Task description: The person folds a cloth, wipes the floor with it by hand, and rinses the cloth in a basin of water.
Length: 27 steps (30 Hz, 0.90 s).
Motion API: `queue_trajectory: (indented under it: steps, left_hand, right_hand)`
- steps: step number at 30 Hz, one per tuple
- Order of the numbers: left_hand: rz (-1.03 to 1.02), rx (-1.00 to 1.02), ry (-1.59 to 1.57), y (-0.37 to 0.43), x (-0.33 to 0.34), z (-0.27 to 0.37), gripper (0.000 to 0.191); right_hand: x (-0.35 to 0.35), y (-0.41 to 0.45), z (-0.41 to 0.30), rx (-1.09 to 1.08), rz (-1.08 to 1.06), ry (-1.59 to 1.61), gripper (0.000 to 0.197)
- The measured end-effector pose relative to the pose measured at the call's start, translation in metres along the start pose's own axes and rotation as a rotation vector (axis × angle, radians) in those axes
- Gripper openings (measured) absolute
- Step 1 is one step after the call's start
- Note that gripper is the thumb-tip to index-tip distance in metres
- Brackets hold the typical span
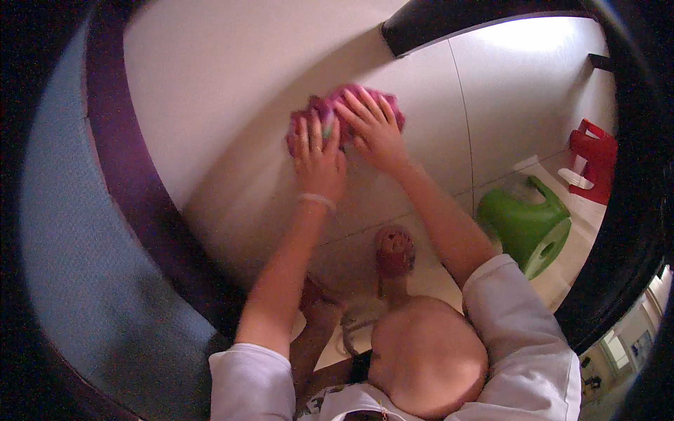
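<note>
A crumpled pink cloth (347, 108) lies bunched on the pale tiled floor (237, 105). My left hand (318, 158) presses down on its left part, fingers forward, with a ring on one finger and a pale band around the wrist. On the right part of the same cloth rests my right hand (376, 131), its fingers slightly spread. Both palms face down, so the undersides of the fingers are hidden. The cloth and the fingertips look a little blurred.
A green plastic stool (526, 221) lies tipped on the right, near a red plastic item (595, 158). Dark furniture legs (453, 26) stand at the top. A dark purple edge (142, 194) borders a blue textured surface (89, 226) on the left. My bare foot (395, 250) is below the hands.
</note>
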State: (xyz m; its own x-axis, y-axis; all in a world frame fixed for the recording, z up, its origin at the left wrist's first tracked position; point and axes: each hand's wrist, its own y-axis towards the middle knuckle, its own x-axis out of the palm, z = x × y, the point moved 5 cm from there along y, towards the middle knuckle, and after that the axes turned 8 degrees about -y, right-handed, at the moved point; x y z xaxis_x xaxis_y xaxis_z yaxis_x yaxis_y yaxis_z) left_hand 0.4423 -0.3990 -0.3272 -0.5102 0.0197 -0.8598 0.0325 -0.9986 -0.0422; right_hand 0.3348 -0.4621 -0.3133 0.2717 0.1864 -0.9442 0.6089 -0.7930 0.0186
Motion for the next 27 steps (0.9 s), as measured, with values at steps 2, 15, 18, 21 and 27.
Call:
queue_trajectory:
  steps: [2, 15, 18, 21, 27]
  left_hand:
    - [0.055, -0.014, 0.061, 0.043, -0.014, -0.008, 0.057]
    - [0.146, 0.076, 0.002, 0.171, -0.015, -0.043, 0.050]
    - [0.101, 0.091, 0.062, 0.144, -0.012, -0.029, 0.051]
    - [0.118, 0.065, -0.134, 0.116, -0.019, -0.021, 0.059]
    - [-0.107, 0.100, -0.095, 0.028, 0.010, 0.016, 0.068]
  right_hand:
    - [0.001, 0.047, 0.016, -0.086, 0.084, -0.018, 0.060]
    - [0.003, 0.147, 0.039, 0.042, 0.542, -0.221, 0.051]
    - [0.006, 0.117, 0.029, 0.030, 0.504, -0.162, 0.051]
    - [-0.003, 0.088, 0.009, 0.012, 0.429, -0.002, 0.055]
    - [0.006, -0.009, 0.006, 0.184, 0.242, 0.015, 0.062]
